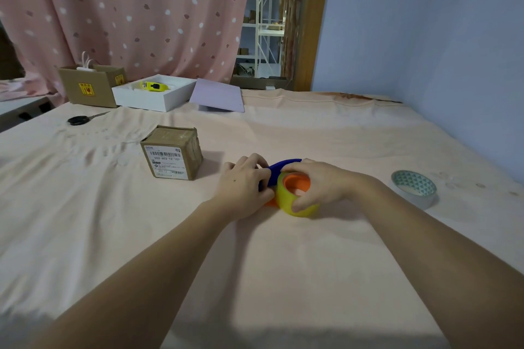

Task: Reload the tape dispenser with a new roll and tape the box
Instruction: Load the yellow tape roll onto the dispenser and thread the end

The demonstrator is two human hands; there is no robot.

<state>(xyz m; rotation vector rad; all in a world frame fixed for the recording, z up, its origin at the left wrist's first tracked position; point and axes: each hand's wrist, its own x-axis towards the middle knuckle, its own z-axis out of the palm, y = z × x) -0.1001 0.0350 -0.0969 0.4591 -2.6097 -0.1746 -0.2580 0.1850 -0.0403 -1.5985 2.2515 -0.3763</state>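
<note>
Tape dispenser (279,171), blue with an orange hub, near the middle of the peach-covered table (283,263), held between both hands. Yellow tape roll (286,200) sits on the hub. Right hand (320,184) curls round the roll, thumb on its near face. Left hand (245,181) grips the blue body, fingers bent. Small cardboard box (172,151), labelled, stands just left of the hands. Second roll (414,187), patterned inside, lies well apart to the right. Scissors (83,119) lie far left. Farther back: open carton (90,86), white tray (154,96) holding a yellow object, lilac sheet (217,95).
</note>
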